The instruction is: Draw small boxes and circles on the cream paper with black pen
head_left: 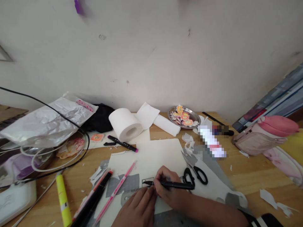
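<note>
My right hand (167, 186) is closed around a black marker pen (176, 185), its tip touching a small drawn rectangle on a sheet of cream paper (151, 154). Beside it, my left hand (138, 208) lies flat on the paper, fingers stretched out and pressing on a grey strip with a round hole at its end, like a metal ruler (125, 197). Most of that strip is hidden under the hand. Scissors with black handles (200, 175) lie just right of my right hand. A pink pen (115, 192) rests across the paper's left side.
Left are a yellow highlighter (63, 201), cables and a plastic bag (49, 119). A paper roll (124, 124), a purple-tipped marker (122, 143) and a metal plate with flower cutouts (196, 124) line the back. A pink pouch (258, 138) and paper scraps (268, 198) lie right.
</note>
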Available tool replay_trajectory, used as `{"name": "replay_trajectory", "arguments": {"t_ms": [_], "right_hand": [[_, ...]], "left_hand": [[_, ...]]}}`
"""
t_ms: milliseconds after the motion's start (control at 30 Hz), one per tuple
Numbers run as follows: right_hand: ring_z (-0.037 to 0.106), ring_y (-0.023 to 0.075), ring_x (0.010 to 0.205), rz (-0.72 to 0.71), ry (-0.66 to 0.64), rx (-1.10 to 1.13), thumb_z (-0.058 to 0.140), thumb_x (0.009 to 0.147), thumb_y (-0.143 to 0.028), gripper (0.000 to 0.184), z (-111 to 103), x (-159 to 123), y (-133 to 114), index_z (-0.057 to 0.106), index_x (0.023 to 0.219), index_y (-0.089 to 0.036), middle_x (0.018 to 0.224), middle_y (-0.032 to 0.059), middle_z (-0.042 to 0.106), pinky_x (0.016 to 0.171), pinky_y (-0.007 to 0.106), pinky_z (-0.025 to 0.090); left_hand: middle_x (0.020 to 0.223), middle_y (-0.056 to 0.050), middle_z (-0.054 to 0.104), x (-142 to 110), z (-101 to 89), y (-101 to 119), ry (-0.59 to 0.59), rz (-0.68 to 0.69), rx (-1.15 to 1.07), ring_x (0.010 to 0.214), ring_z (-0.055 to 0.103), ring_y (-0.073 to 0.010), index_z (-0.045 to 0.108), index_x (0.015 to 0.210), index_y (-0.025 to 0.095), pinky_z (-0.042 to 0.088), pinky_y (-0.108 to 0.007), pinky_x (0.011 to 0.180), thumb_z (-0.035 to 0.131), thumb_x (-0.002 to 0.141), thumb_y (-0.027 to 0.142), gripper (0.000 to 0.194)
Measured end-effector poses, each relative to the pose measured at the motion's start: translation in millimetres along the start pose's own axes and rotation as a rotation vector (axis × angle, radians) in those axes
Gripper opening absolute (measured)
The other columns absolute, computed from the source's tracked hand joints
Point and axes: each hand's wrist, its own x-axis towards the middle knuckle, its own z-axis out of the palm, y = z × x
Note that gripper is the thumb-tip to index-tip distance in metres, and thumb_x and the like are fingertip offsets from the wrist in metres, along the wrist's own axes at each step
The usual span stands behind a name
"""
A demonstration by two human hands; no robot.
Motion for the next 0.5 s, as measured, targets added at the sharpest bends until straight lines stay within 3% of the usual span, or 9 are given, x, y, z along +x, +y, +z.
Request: {"name": "replay_trajectory", "arguments": {"t_ms": [500], "right_hand": [[0.041, 0.0083, 0.049, -0.029, 0.000, -0.035, 0.051, 0.078, -0.021, 0.011, -1.1, 2.1, -1.3, 0.043, 0.071, -0.021, 0.056, -0.0065, 0.045, 0.047, 0.020, 0.035]], "left_hand": [[0.107, -0.002, 0.067, 4.0, -6.0, 0.4, -0.033, 0.008, 0.001, 0.098, 0.059, -0.0185, 0.060, 0.110, 0.016, 0.049, -0.026, 0.085, 0.045, 0.082, 0.017, 0.032]]}}
